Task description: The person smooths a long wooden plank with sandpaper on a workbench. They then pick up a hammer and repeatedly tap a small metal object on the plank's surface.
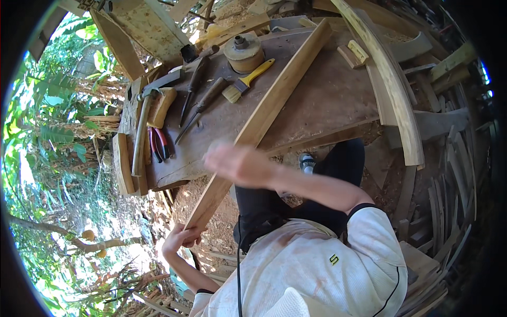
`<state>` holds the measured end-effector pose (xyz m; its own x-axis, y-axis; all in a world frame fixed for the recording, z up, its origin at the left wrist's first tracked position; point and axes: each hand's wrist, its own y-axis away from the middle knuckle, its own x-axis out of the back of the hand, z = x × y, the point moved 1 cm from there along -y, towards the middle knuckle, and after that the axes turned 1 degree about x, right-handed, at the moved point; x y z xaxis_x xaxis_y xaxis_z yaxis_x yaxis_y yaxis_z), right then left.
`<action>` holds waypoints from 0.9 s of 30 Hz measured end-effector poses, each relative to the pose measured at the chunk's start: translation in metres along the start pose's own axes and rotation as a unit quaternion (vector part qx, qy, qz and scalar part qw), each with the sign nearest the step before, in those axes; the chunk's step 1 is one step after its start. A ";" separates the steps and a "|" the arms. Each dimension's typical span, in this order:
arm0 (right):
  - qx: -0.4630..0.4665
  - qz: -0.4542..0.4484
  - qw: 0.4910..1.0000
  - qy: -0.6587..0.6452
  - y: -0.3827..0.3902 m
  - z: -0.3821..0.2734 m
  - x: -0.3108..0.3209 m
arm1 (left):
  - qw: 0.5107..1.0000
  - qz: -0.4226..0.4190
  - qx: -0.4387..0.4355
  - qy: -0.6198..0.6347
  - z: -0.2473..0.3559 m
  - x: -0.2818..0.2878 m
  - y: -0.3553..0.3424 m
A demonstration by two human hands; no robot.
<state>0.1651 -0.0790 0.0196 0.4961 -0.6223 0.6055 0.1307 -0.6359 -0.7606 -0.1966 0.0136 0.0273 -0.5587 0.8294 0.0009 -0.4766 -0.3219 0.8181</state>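
Note:
A long wooden plank (282,87) slants across the workbench (338,98), its near end sticking out past the bench edge toward me. My left hand (182,239) has its fingers wrapped round that near end. Over the plank's middle, at the bench edge, is my right hand (237,162), smeared by motion. Whether it presses on the wood or has anything in it cannot be made out. Left of the plank lie a paintbrush (247,81) with a yellow handle and two long thin tools with wooden handles (208,98) (194,79).
A round wooden container (244,57) stands at the back of the bench. Red-handled pliers (158,143) and a hammer (141,124) lie at its left end. Long curved wood strips (393,79) and a small block (353,54) rest at the right. Scrap wood piles up beyond; greenery is at left.

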 end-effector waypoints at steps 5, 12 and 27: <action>-0.133 0.029 0.988 0.067 0.026 0.094 0.050 | 0.998 -0.046 0.026 0.024 0.000 0.001 -0.005; -0.060 -0.091 0.993 -0.054 0.039 0.033 0.031 | 0.978 -0.175 0.045 0.102 -0.023 0.022 -0.034; -0.220 -0.101 0.970 -0.024 0.048 0.066 0.055 | 0.981 -0.158 0.054 0.101 -0.019 0.019 -0.031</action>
<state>0.2555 -0.1134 0.0006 0.5385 -0.4490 0.7131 -0.1437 -0.8828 -0.4473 -0.2055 0.0304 -0.0090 -0.5224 0.7691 -0.3681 -0.5796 -0.0037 0.8149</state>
